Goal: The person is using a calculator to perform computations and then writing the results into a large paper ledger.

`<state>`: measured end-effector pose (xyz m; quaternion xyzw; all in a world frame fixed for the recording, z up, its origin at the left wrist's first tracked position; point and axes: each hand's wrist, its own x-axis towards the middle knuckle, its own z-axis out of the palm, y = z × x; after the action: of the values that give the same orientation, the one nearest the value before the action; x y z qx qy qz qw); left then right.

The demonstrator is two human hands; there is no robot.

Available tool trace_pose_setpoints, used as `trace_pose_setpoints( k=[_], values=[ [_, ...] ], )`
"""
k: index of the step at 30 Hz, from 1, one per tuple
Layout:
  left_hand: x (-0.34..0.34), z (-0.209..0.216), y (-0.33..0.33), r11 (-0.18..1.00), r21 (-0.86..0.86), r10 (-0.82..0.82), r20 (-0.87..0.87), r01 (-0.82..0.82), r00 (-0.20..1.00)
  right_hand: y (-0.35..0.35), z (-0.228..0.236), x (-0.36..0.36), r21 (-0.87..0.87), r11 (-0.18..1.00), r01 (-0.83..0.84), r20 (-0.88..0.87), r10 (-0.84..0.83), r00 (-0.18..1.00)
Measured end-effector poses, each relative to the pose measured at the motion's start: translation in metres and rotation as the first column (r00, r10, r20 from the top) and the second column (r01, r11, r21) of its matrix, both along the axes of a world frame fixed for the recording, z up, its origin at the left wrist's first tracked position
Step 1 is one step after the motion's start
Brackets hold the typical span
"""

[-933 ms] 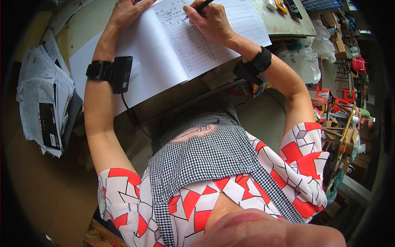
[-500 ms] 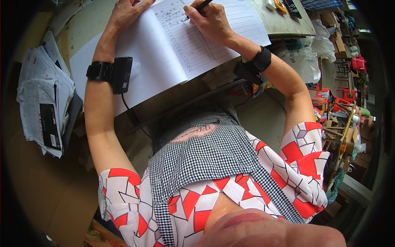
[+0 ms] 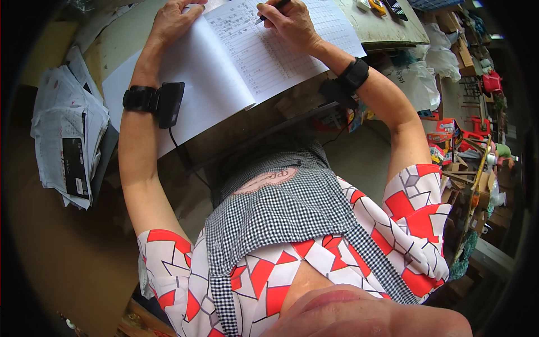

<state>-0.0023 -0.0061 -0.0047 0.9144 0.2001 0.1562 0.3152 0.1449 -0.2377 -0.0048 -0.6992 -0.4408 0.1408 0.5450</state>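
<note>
A lined notebook (image 3: 269, 62) lies open on the table, with handwriting and printed rows on its right page and a blank, slightly curled left page. My right hand (image 3: 292, 25) rests on the right page, its fingers closed round a black pen (image 3: 275, 10) whose tip is at the upper written lines. At the top of the blank page lies my left hand (image 3: 174, 23), thumb apart from the fingers, pressing on the paper. Its fingertips are partly cut off by the picture's upper edge. Each wrist wears a black strap, the left with a cabled black box (image 3: 170, 105).
A stack of papers (image 3: 64, 132) stands at the left of the table (image 3: 387, 28). A yellow tool (image 3: 377, 7) lies at its far right. Plastic bags (image 3: 412, 84), boxes and red items crowd the right side. A black cable (image 3: 181, 151) hangs below my left wrist.
The pen tip has moved a little to the right along the page with my right hand. My left hand stays on the paper. The whole view has shifted slightly.
</note>
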Motion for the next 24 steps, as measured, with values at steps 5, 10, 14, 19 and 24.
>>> trace_pose_setpoints(
  k=[5, 10, 14, 19, 24],
  values=[
    [-0.004, 0.0, 0.0, 0.995, -0.077, -0.068, 0.023, 0.07, 0.997, 0.002, -0.01, 0.006, 0.073, 0.997, -0.024, -0.103, 0.031, 0.994],
    [-0.008, -0.002, -0.006, 0.948, -0.294, -0.102, 0.075, 0.119, 0.992, -0.003, -0.005, -0.021, 0.022, 0.994, -0.11, -0.185, 0.112, 0.976],
    [-0.008, -0.002, -0.011, 0.938, -0.317, -0.114, 0.109, 0.143, 0.987, -0.004, -0.001, -0.033, 0.041, 0.988, -0.148, -0.069, 0.151, 0.986],
    [-0.005, 0.002, -0.018, 0.946, -0.282, -0.126, 0.129, 0.158, 0.984, -0.004, -0.001, -0.036, 0.112, 0.979, -0.169, 0.07, 0.161, 0.984],
    [0.005, 0.026, -0.043, 0.915, -0.38, -0.093, 0.131, 0.137, 0.987, -0.011, -0.001, -0.032, 0.077, 0.988, -0.131, 0.15, 0.118, 0.982]
  ],
)
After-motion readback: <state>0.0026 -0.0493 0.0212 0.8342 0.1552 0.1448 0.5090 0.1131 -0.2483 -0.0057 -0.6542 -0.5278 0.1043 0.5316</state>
